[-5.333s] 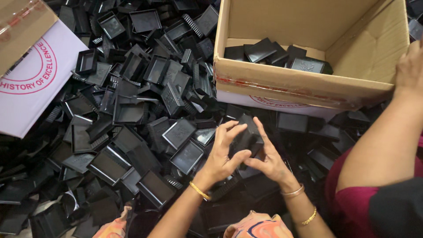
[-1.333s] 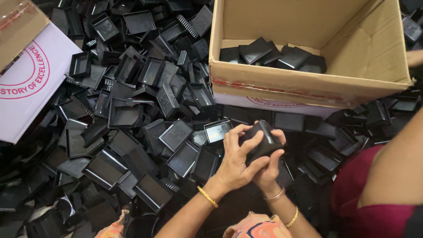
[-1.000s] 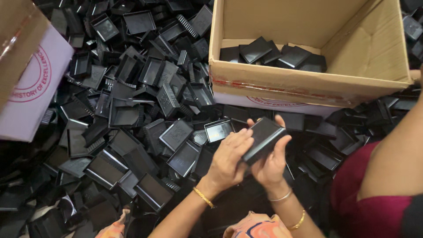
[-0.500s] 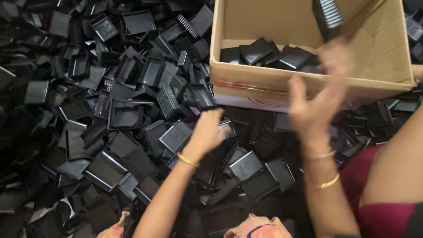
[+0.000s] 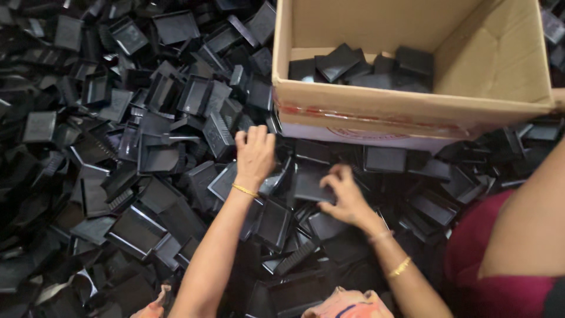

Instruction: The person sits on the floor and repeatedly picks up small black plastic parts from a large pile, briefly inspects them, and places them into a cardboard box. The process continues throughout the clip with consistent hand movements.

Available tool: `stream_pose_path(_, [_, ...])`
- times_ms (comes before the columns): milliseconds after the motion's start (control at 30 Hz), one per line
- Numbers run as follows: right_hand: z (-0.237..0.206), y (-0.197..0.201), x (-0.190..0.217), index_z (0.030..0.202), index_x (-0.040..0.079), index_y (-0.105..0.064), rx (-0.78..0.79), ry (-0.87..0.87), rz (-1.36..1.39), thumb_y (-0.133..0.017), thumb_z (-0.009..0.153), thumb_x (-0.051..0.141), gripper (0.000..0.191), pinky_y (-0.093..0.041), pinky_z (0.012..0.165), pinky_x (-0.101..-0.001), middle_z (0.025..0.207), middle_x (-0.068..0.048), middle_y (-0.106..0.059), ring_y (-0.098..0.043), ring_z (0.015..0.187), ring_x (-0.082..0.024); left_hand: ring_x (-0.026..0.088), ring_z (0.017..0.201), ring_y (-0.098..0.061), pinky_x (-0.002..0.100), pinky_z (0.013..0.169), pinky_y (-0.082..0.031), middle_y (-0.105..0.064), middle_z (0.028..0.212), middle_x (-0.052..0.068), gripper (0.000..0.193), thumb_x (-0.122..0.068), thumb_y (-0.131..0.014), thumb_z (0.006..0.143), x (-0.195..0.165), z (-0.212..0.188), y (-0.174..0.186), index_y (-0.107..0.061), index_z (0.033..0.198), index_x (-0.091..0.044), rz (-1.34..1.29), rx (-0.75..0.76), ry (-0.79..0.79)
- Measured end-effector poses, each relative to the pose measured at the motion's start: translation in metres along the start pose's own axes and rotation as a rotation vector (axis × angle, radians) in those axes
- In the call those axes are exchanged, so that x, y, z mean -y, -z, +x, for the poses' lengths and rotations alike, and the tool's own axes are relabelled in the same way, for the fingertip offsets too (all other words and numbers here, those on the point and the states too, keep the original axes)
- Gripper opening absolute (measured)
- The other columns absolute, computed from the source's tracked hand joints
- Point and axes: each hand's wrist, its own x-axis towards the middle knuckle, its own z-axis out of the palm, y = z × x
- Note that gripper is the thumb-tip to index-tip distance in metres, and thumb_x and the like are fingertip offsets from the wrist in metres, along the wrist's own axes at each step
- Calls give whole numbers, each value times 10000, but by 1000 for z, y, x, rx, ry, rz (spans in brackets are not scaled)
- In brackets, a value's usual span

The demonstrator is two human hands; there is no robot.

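Reaching into black trays (image 5: 176,147) | left hand (image 5: 254,154) fingertips buried, grip unclear | right hand (image 5: 344,197) pinching tray (image 5: 309,184)

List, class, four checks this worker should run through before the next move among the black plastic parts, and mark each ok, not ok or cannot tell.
1. Left hand rests on the pile of black parts: ok.
2. Right hand touches a flat black piece: ok.
3. Firm grip on that piece: cannot tell.
4. Cardboard box open, with room above the parts inside: ok.
5. Another person's arm close on the right: not ok.
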Motion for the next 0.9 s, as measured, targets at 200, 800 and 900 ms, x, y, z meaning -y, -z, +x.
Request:
stream_pose_path(200, [-56, 23, -27, 1328, 88, -454, -399, -188, 443, -874, 656, 148, 795, -497, 1029, -385, 1286, -108, -543, -585, 1178, -247, 321, 1293, -496, 540, 1019, -402, -572, 1342, 131, 510, -203, -657, 706, -70, 12, -45, -635, 1208, -110, -192, 258, -228])
stream_pose_path(800, [-84, 19, -55, 1520, 24, -440, -456, -148, 1217, -662, 912, 26, 648, -374, 889, -321, 1511, -121, -478, -479, 1069, -178, 285, 1166, -554, 513, 987, -349, -631, 1179, 86, 680, -528, -806, 716, -70, 10, -20, -634, 1273, -177, -434, 480, -94])
stream_pose_path(900, [-80, 20, -46, 1484, 32, -432, -431, 4, 1124, -672, 882, 48, 648, -321, 1209, -362, 1543, -148, -454, -431, 1444, -222, 281, 1195, -559, 447, 1006, -360, -636, 1255, 69, 593, -490, -772, 806, -86, -13, 13, -653, 1298, -181, -1023, 205, 26])
